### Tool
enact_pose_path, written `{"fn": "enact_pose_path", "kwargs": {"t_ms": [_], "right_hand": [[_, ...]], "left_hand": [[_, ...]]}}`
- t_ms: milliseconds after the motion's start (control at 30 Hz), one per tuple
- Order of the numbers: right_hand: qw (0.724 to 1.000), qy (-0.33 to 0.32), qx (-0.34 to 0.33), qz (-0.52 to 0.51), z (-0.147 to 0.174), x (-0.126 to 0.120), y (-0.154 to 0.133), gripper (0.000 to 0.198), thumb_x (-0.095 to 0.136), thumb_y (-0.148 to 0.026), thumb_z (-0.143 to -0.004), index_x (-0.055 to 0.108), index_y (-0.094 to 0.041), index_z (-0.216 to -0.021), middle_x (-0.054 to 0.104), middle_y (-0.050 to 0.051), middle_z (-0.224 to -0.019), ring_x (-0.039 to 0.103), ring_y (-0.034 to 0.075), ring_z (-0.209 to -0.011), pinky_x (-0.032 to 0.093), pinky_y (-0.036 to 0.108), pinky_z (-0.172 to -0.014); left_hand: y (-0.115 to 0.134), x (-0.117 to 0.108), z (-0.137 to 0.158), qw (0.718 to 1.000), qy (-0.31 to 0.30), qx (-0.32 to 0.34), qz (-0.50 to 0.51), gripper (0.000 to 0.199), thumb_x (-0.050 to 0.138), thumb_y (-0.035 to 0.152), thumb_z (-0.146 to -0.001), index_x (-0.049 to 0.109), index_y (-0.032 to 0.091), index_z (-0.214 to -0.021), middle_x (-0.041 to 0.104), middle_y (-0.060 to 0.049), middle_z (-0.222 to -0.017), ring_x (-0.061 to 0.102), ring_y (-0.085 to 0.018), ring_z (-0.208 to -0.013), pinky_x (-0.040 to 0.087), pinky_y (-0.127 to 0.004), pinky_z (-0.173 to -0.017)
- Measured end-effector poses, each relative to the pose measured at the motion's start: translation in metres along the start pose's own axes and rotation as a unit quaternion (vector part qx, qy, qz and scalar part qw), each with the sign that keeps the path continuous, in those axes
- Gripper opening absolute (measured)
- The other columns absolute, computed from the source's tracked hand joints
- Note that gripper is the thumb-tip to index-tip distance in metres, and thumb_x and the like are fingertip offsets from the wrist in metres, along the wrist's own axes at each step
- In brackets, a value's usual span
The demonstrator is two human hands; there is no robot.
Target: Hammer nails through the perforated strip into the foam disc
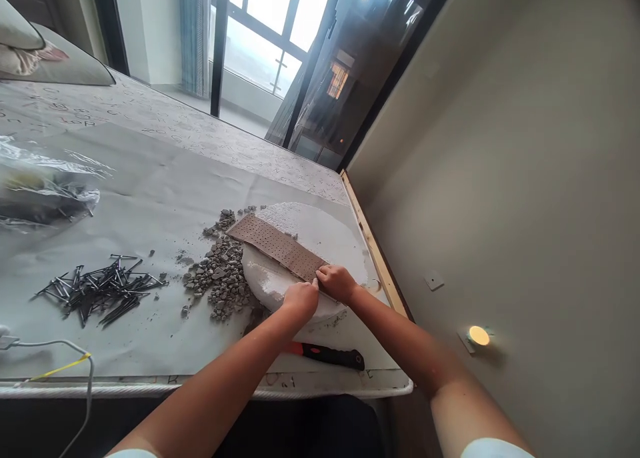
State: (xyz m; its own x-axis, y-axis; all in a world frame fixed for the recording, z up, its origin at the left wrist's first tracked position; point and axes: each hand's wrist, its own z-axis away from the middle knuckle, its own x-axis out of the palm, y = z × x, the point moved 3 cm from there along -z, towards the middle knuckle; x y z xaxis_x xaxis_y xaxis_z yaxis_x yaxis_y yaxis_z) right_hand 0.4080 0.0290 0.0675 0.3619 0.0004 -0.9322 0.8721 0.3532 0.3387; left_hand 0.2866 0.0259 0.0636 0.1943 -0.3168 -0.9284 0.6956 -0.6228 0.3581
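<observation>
A brown strip dotted with small holes (277, 245) lies slantwise across a thick white round slab (330, 228) with a crumbled edge. At the strip's near right end my left hand (301, 299) and my right hand (337, 283) are side by side, closed with thumbs almost touching. Both appear to pinch the strip's edge; the fingertips are partly hidden. Below my left forearm is a tool with a black and red handle (333, 356), its head mostly covered by my arm. Grey gravel (220, 278) is heaped along the slab's left side.
Loose black nails (103, 291) are piled on the grey sheet (165, 178) at left. Farther back is a clear plastic bag (47, 191) with dark contents. A white cable (90, 391) hangs over the front edge. A wooden rail (373, 245) and the wall bound the right side.
</observation>
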Motion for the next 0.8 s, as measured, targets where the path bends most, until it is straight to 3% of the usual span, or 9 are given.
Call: {"fn": "enact_pose_path", "kwargs": {"t_ms": [267, 433, 633, 800], "right_hand": [[0.999, -0.033, -0.041, -0.006, -0.003, 0.0, 0.002, 0.022, 0.041, -0.013, -0.087, 0.062, -0.01, -0.092, 0.063, 0.015, -0.094, 0.057, 0.022, -0.087, 0.038, 0.029, -0.069], [0.997, -0.059, -0.042, -0.012, -0.007, -0.009, 0.004, 0.019, 0.045, -0.009, -0.083, 0.063, -0.01, -0.089, 0.064, 0.015, -0.093, 0.06, 0.021, -0.083, 0.038, 0.027, -0.066], [0.997, -0.066, 0.009, -0.028, -0.007, -0.027, 0.007, 0.016, 0.05, -0.008, -0.079, 0.065, -0.011, -0.085, 0.066, 0.013, -0.088, 0.061, 0.019, -0.08, 0.039, 0.025, -0.063], [0.994, -0.027, 0.095, -0.052, 0.026, -0.046, -0.001, 0.028, 0.038, -0.016, -0.09, 0.065, -0.013, -0.089, 0.067, 0.012, -0.09, 0.062, 0.018, -0.079, 0.041, 0.025, -0.067]], "left_hand": [[0.002, 0.008, -0.007, 0.996, -0.023, -0.043, 0.08, 0.044, 0.042, 0.013, -0.085, 0.046, 0.008, -0.129, 0.065, -0.022, -0.098, 0.061, -0.029, -0.096, 0.045, -0.035, -0.079], [0.001, 0.008, -0.006, 0.996, -0.021, -0.037, 0.073, 0.048, 0.041, 0.011, -0.085, 0.042, 0.009, -0.133, 0.065, -0.021, -0.099, 0.061, -0.029, -0.096, 0.045, -0.035, -0.078], [0.002, 0.008, -0.002, 0.997, -0.029, -0.027, 0.062, 0.054, 0.038, 0.009, -0.085, 0.034, 0.01, -0.139, 0.063, -0.023, -0.099, 0.06, -0.031, -0.098, 0.044, -0.036, -0.078], [-0.006, 0.007, 0.001, 0.995, -0.008, -0.024, 0.096, 0.055, 0.038, 0.007, -0.084, 0.034, 0.013, -0.139, 0.063, -0.021, -0.103, 0.059, -0.03, -0.098, 0.043, -0.037, -0.081]]}}
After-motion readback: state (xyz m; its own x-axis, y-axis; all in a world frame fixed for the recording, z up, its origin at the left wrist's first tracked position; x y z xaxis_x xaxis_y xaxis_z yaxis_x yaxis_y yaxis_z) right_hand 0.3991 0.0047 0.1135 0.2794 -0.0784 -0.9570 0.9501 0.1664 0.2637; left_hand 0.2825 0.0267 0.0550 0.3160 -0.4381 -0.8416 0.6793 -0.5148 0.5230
